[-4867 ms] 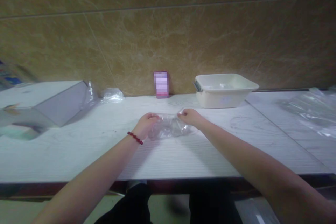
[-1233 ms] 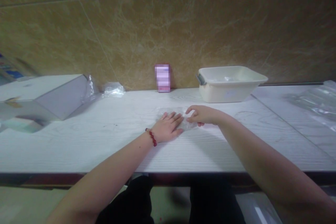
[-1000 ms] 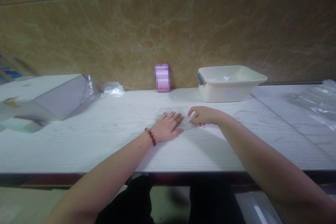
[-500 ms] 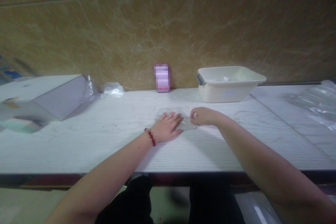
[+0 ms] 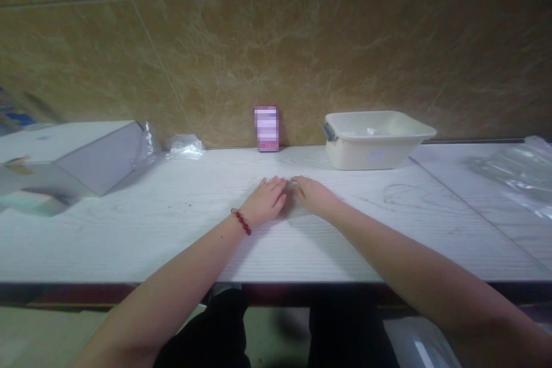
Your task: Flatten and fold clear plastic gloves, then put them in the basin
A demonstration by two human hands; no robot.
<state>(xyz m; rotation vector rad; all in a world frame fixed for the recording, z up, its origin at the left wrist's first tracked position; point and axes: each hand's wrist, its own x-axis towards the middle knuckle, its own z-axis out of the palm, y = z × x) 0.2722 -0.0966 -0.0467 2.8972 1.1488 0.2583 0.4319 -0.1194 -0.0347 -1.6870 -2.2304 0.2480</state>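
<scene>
My left hand (image 5: 264, 202), with a red bead bracelet (image 5: 241, 222) at the wrist, lies palm down on the white wood-grain table (image 5: 129, 241). Its fingers are stretched out and the thumb stands apart. Close to its fingertips, my right hand (image 5: 317, 195) reaches in from the right, fingers extended leftward and the thumb a little apart from them. A faint bit of clear plastic (image 5: 290, 183) seems to show between the two hands; most of it is hidden or too faint to make out.
A cream plastic tub (image 5: 362, 152) with a grey handle stands by the wall at right. Near the middle, a phone-like upright object (image 5: 267, 129) leans there, blurred. Left are a white box (image 5: 86, 155) and crumpled clear plastic (image 5: 185, 147); clear bags (image 5: 521, 167) lie far right.
My right hand has moved left, close to my left fingertips, and its fingers have straightened. The clear plastic sheet that lay spread under both hands is now mostly out of sight.
</scene>
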